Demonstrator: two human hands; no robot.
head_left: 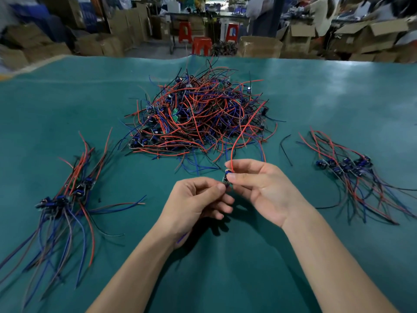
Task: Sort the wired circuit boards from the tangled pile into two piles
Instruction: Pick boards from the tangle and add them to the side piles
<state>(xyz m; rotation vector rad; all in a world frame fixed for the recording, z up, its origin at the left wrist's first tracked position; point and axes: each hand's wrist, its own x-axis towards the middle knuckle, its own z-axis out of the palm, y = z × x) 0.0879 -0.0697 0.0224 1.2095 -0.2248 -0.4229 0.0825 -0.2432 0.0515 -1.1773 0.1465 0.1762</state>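
Head-worn camera looks forward and down, close over the green table, workshop beyond.

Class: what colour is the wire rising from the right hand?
Red wire, above the right hand; head view.

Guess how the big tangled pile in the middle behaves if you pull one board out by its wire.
Likely drags neighbours along: the tangled pile has red and blue leads looped through each other. The wires look thin and floppy, like the red wire arcing up from the board held between both hands, so they would bend rather than push. Boards look small, probably light.
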